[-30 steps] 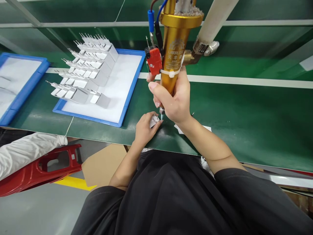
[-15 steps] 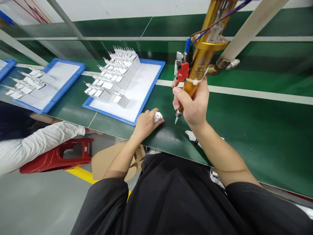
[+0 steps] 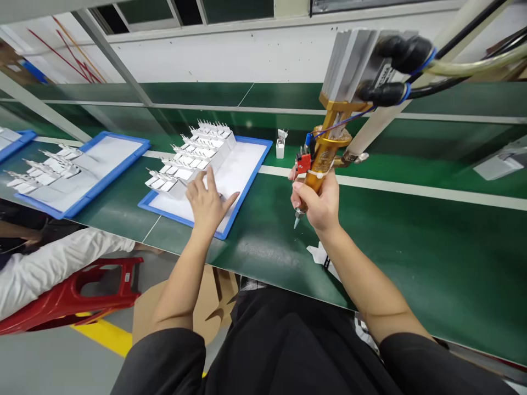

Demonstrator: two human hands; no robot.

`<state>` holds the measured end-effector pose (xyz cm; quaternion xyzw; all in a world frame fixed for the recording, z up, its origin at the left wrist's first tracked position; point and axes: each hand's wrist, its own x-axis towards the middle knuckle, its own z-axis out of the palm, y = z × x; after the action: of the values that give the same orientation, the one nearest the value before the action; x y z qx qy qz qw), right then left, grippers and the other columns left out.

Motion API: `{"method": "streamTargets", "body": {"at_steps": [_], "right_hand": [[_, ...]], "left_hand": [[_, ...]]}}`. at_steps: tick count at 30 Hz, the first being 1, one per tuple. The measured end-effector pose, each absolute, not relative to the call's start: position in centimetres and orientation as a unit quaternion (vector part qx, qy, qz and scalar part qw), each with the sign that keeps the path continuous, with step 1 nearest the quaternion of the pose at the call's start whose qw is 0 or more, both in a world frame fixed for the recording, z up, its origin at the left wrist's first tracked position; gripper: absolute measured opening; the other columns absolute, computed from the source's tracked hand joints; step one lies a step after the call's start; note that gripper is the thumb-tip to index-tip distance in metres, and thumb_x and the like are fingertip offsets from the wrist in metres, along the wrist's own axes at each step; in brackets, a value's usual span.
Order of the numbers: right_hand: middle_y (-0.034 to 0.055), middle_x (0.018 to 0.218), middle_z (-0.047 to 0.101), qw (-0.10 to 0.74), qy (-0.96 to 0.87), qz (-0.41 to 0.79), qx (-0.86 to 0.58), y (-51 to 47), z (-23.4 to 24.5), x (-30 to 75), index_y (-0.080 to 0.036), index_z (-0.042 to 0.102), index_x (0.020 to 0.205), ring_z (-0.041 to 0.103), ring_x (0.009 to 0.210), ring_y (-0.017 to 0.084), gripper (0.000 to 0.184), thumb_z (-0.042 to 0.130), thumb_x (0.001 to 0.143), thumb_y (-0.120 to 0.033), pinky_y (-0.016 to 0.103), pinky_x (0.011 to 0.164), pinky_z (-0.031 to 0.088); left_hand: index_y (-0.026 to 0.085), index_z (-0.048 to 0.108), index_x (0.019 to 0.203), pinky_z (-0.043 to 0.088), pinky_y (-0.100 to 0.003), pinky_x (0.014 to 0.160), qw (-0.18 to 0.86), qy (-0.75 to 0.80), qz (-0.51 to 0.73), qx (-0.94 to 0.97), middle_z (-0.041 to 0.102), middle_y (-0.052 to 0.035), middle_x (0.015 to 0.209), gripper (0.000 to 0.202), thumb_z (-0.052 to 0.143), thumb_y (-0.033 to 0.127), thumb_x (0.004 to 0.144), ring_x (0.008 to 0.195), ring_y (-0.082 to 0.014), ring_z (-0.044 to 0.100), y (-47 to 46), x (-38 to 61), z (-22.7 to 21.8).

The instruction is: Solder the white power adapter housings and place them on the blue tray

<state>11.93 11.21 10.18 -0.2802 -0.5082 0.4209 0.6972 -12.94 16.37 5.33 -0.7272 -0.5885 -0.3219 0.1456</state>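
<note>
My left hand point(image 3: 206, 206) is over the near side of a blue-rimmed tray point(image 3: 249, 176), thumb and fingers spread, nothing visibly gripped. It hides part of the tray, and a small dark bit shows between thumb and fingers. Rows of white plug housings point(image 3: 196, 160) with thin prongs or wires on top stand in the tray. My right hand point(image 3: 323, 206) wraps round a gold dispensing valve point(image 3: 325, 156) with a red switch. Its pale nozzle point(image 3: 297, 223) points down above the green bench. Behind the tray's right side, one white housing point(image 3: 280, 145) stands upright.
Under my right forearm lies a white cut piece point(image 3: 319, 254) with dark marks. Further left is another blue tray point(image 3: 102, 178) of white parts. A co-worker's white sleeve point(image 3: 69, 258) and a red stool point(image 3: 99, 291) are at lower left. Hoses point(image 3: 453, 68) reach the valve's top.
My left hand has let go of the white part and moved left over the tray, opening its fingers. A white housing now stands behind the tray. The view has tilted up; my right hand keeps its grip.
</note>
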Motion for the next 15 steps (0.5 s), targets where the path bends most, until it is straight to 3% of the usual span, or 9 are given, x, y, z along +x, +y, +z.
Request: {"method": "streamTargets", "body": {"at_steps": [5, 10, 15], "right_hand": [[-0.0060, 0.074, 0.060, 0.701, -0.465, 0.401, -0.363, 11.8, 10.5, 12.3, -0.022, 0.046, 0.089, 0.043, 0.037, 0.002, 0.026, 0.066, 0.078, -0.034, 0.020, 0.035, 0.036], [-0.0083, 0.059, 0.052, 0.691, -0.442, 0.384, -0.424, 12.5, 10.0, 12.8, -0.021, 0.046, 0.086, 0.043, 0.038, 0.004, 0.033, 0.069, 0.076, -0.043, 0.021, 0.037, 0.036], [-0.0077, 0.057, 0.051, 0.687, -0.448, 0.366, -0.441, 13.3, 9.7, 13.1, -0.020, 0.048, 0.086, 0.044, 0.040, 0.005, 0.029, 0.066, 0.078, -0.040, 0.021, 0.041, 0.036]], "left_hand": [[0.010, 0.046, 0.136, 0.040, -0.047, 0.097, 0.050, -0.541, -0.266, -0.796, 0.057, -0.0205, 0.121, 0.067, 0.062, 0.049, 0.084, 0.113, -0.0350, 0.051, 24.0, -4.4, 7.4], [0.006, 0.059, 0.117, 0.035, -0.049, 0.101, -0.009, -0.635, -0.157, -0.756, 0.052, -0.0260, 0.128, 0.049, 0.063, 0.042, 0.084, 0.128, -0.0397, 0.039, 32.9, 2.3, 6.1], [0.007, 0.060, 0.114, 0.040, -0.045, 0.094, -0.024, -0.661, -0.161, -0.732, 0.055, -0.0266, 0.123, 0.036, 0.062, 0.026, 0.083, 0.125, -0.0388, 0.045, 36.0, 4.0, 5.6]]}}
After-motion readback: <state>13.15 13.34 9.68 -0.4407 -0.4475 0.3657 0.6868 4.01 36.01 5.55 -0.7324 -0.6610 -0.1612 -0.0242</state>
